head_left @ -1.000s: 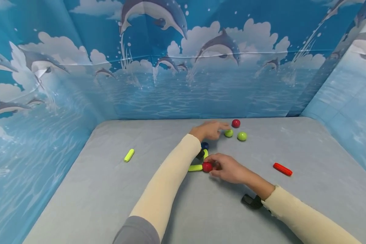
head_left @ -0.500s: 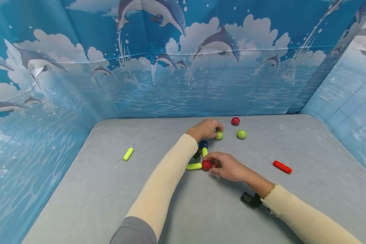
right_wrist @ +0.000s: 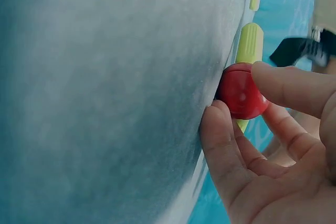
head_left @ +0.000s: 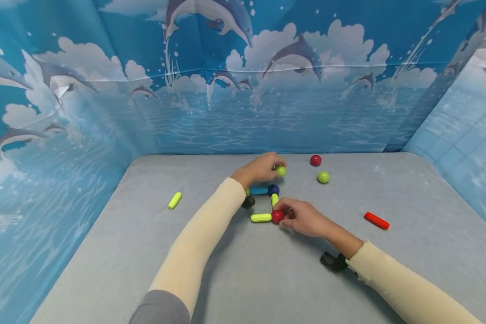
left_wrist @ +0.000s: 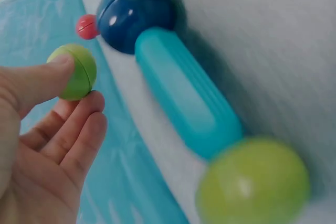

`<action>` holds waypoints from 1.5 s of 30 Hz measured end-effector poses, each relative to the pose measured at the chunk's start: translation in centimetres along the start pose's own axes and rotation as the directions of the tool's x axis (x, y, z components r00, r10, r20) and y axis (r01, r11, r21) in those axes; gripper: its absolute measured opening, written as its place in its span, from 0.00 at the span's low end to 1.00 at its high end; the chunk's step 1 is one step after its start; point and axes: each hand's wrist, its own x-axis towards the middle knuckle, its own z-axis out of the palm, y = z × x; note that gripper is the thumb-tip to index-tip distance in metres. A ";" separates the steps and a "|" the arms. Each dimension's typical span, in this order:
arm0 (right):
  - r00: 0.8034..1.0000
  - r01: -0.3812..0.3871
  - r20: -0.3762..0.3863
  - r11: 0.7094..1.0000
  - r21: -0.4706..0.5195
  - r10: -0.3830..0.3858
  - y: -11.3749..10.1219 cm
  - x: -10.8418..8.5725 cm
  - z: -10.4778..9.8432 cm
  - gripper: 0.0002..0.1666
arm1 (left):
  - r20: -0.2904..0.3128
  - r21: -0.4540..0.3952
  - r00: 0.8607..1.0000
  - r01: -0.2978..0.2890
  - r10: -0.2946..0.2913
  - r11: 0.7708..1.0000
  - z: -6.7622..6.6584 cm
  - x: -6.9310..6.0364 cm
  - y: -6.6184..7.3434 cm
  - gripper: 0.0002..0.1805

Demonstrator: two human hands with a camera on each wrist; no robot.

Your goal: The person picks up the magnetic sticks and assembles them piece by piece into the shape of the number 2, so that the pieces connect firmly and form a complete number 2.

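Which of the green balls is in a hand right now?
The green ball pinched in the left hand. The loose green ball lies near the far red ball; the third green ball sits at one end of the blue rod.

Head view: right hand [head_left: 305, 219] partly covers the red ball [head_left: 277, 217]. Beyond and left of that ball, a green ball [head_left: 248, 191] is mostly hidden by the left sleeve [head_left: 198, 238].

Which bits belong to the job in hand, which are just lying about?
In the job, apparently:
held green ball, left hand
pinched red ball, right hand
front yellow-green stick
side yellow-green stick
navy ball
blue stick
end green ball, beside the blue stick

Lying about, possibly spares:
far-left yellow-green stick
red stick
loose red ball
loose green ball
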 end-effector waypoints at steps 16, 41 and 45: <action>1.000 -0.019 0.015 1.000 -0.022 0.019 -0.1 0.3 -0.2 0.14 | -0.071 0.079 0.997 -0.038 0.044 0.996 -1.8 -13.5 -0.2 0.19; 0.993 -0.097 -0.072 0.994 -0.048 0.093 0.2 2.7 -0.1 0.15 | -0.045 -0.293 0.971 0.214 -0.237 0.932 2.3 -13.7 -5.0 0.19; 0.993 -0.098 -0.074 0.994 -0.043 0.095 0.4 2.7 -0.1 0.14 | -0.062 -0.301 0.971 0.202 -0.230 0.932 2.8 -13.9 -4.6 0.19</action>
